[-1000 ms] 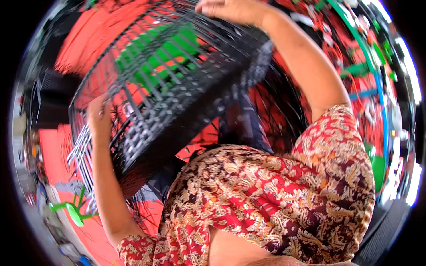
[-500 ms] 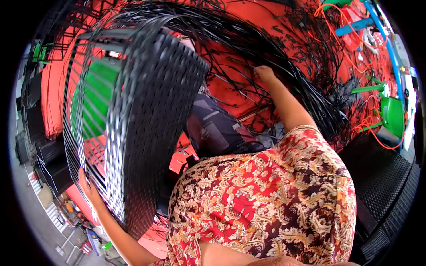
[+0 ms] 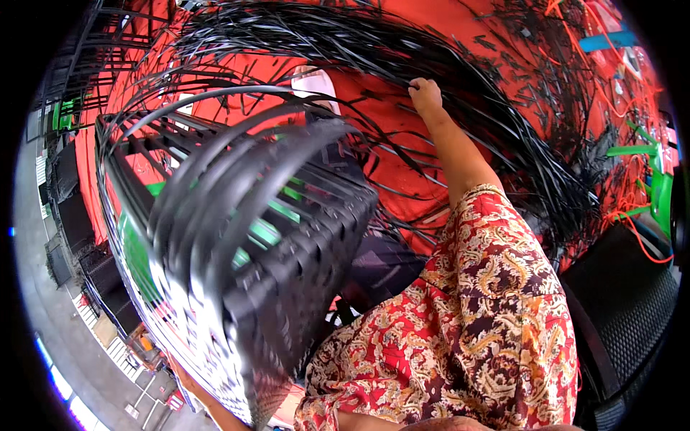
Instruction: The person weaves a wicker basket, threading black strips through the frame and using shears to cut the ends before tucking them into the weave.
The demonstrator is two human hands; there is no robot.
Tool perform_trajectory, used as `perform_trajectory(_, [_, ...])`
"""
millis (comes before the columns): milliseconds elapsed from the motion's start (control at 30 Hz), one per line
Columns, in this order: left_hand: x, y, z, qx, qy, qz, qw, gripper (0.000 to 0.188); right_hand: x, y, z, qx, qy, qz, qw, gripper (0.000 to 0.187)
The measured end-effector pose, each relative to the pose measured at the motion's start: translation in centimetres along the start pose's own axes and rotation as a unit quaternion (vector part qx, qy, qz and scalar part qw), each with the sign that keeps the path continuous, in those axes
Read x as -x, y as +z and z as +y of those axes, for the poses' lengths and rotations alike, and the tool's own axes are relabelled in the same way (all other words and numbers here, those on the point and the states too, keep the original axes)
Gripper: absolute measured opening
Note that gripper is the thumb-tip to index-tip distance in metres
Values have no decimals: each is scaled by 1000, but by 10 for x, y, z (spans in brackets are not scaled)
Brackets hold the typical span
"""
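A half-woven black plastic-strip basket [image 3: 302, 280] stands tilted at my left, against my lap. Its lower part is tightly woven. Long loose strips [image 3: 215, 179] arch over its open side. My left hand [image 3: 178, 370] is at the basket's outer left side; its fingers are mostly hidden by the weave and strips. My right hand [image 3: 427, 95] reaches forward to the edge of a large bundle of black strips [image 3: 496, 129] on the red floor. Its fingers are curled; whatever is between them is too small to make out.
A green stool [image 3: 660, 197] and orange cord [image 3: 636, 233] are at the right, near a black woven seat [image 3: 629, 309]. Strip scraps [image 3: 535, 50] litter the red floor [image 3: 388, 100]. Black frames [image 3: 108, 50] stand at the far left. A blue bar [image 3: 609, 41] lies at far right.
The basket has tipped, so its open side with arching strips now shows. My right hand has moved farther forward, up to the strip bundle. The left hand has become mostly hidden.
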State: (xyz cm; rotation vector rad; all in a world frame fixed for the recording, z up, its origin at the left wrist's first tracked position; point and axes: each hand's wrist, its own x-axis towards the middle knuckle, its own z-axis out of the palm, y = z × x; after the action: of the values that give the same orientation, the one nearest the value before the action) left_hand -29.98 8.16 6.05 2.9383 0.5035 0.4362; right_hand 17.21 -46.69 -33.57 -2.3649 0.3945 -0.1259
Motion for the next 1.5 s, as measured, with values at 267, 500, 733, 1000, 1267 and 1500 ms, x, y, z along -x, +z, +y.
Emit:
perform_trajectory(267, [14, -14, 27, -7, -47, -32, 998, 46, 14, 6, -33, 238, -68, -72, 966, 25])
perform_trajectory(500, [15, -19, 31, -7, -63, -45, 997, 46, -2, 13, -10, 204, -40, -154, 966, 17])
perform_trajectory(733, [16, -24, 34, -2, -67, -50, 996, 47, -5, 18, 15, 93, 9, -148, 984, 21])
perform_trajectory(1000, [19, -33, 38, -3, -78, -63, 995, 47, 7, 9, -4, 82, -6, -99, 992, 32])
perform_trajectory(1267, [22, -43, 41, 2, -85, -69, 994, 47, 18, 25, -46, 160, 18, -275, 948, 35])
perform_trajectory(1500, [21, -40, 33, 18, -78, -71, 994, 47, 18, 32, -33, 33, 34, -216, 975, 22])
